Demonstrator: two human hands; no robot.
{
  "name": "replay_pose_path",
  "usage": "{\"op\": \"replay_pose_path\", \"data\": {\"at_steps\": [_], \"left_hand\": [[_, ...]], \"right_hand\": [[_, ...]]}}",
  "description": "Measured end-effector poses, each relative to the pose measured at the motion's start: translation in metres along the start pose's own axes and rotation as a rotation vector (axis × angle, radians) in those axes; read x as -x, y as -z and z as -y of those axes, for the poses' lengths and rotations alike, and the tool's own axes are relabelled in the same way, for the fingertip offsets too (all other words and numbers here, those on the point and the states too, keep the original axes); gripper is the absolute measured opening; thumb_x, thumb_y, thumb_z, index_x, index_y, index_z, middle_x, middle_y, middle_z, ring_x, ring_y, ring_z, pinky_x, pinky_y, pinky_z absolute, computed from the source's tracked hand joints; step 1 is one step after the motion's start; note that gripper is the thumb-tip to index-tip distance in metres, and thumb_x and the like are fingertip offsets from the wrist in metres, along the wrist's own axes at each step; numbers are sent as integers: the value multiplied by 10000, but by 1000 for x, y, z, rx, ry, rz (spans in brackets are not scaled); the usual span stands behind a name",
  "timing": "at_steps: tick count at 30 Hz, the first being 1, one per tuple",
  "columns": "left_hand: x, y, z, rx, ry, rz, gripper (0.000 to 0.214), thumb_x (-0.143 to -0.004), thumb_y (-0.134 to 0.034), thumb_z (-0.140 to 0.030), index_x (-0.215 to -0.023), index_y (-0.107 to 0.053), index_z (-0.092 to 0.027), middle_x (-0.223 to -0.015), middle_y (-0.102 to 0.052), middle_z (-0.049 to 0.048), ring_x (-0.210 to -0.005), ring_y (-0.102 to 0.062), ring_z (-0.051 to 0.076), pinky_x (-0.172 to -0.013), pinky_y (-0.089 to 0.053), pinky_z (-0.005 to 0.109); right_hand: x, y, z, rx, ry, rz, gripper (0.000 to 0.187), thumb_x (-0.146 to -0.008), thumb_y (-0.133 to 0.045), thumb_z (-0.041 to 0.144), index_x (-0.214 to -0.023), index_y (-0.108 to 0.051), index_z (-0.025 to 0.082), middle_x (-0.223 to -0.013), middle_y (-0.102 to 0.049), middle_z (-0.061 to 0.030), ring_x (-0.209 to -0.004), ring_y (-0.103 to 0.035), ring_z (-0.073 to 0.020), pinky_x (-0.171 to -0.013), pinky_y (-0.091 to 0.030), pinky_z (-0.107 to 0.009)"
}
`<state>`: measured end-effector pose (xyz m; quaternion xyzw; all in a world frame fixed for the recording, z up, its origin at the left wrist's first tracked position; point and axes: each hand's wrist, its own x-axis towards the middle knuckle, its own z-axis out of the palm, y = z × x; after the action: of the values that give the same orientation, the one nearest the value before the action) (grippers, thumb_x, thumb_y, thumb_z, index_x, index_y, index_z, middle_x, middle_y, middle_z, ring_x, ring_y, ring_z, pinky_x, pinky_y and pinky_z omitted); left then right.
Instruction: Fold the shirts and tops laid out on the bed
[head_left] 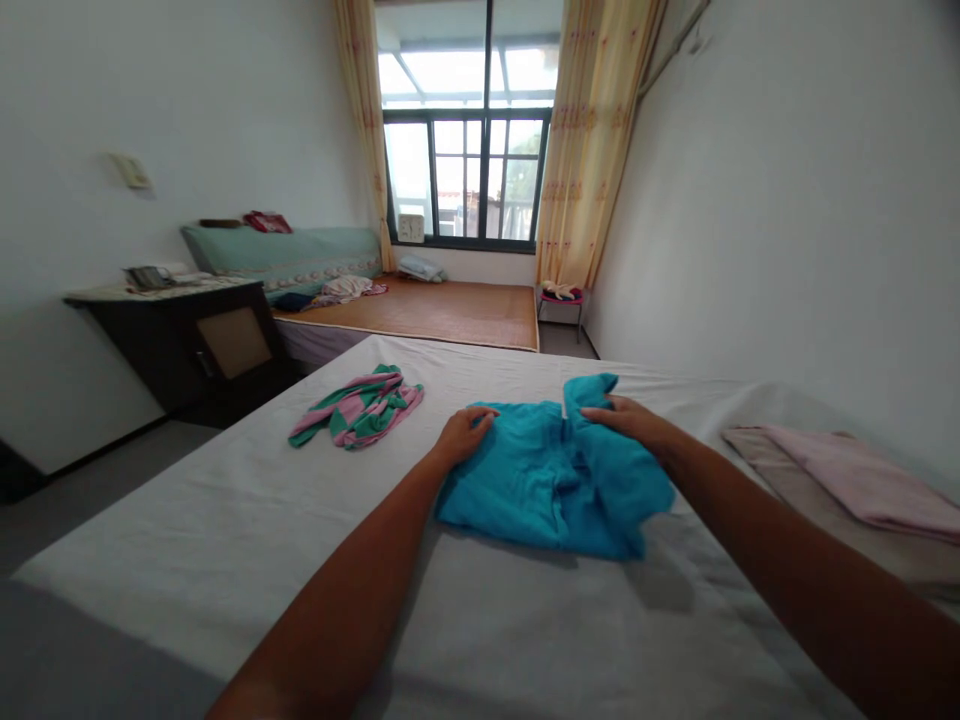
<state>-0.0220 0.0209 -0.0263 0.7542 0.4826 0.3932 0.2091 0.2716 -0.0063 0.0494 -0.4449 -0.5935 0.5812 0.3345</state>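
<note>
A bright blue garment, partly folded, lies on the white-sheeted bed; its exact kind does not show. My left hand is closed on its upper left edge, thumb and fingers together. At the other side, my right hand grips the garment's right part, which is raised off the sheet and bent toward the middle. To the left of my left hand lies a crumpled pink and green striped cloth. On the right, beyond my right forearm, rest folded pink and beige clothes.
The white sheet covers the near bed. Past it is a second bed with a brown mat and a green headboard. A dark cabinet stands left, and a small pink stool is by the curtain.
</note>
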Motion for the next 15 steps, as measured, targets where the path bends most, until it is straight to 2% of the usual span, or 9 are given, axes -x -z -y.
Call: {"op": "replay_pose_path", "data": {"at_steps": [3, 5, 7, 10, 12, 15], "left_hand": [[0, 1, 1, 84, 38, -8, 392, -876, -444, -418, -987, -715, -156, -1018, -727, 58, -1002, -638, 232, -956, -450, 345], [0, 3, 5, 150, 103, -37, 434, -884, -419, -464, -938, -708, -145, -920, -731, 48, -928, -643, 229, -903, -475, 350], [0, 5, 10, 237, 167, -88, 486, -903, -366, -492, -955, -690, -133, -880, -717, 48, -881, -639, 218, -853, -492, 346], [-3, 8, 16, 378, 275, -181, 534, -924, -312, -505, -1137, -622, -126, -956, -697, 69, -906, -637, 209, -833, -497, 342], [-4, 9, 18, 387, 320, -190, 545, -900, -393, -517, -1251, -554, -133, -1002, -687, 83, -930, -637, 219, -839, -498, 351], [-2, 8, 16, 208, 188, -62, 588, -793, -620, -401, -1321, -513, -167, -1112, -657, 89, -1025, -610, 242, -928, -468, 371]], "right_hand": [[-21, -54, 10, -109, 32, 113, 387, -698, -760, 405, -950, -587, 168, -857, -697, -47, -704, -658, -160, -685, -560, -310], [-32, -73, 11, -116, 62, 149, 444, -751, -726, 397, -1096, -553, 180, -1044, -678, -87, -782, -668, -161, -691, -566, -303], [-38, -75, 8, -87, 125, 120, 469, -815, -661, 403, -1204, -505, 191, -1198, -623, -120, -868, -667, -169, -725, -568, -311], [-40, -63, -4, 72, 214, 24, 419, -891, -529, 444, -1218, -516, 182, -1197, -626, -133, -912, -659, -189, -752, -566, -345], [-38, -56, -16, 303, 294, -22, 411, -916, -461, 465, -1199, -554, 183, -1143, -656, -120, -948, -649, -211, -806, -550, -392], [-31, -61, -40, 741, 490, -33, 458, -926, -430, 471, -1251, -566, 179, -1214, -636, -116, -1141, -561, -251, -1001, -427, -459]]}}
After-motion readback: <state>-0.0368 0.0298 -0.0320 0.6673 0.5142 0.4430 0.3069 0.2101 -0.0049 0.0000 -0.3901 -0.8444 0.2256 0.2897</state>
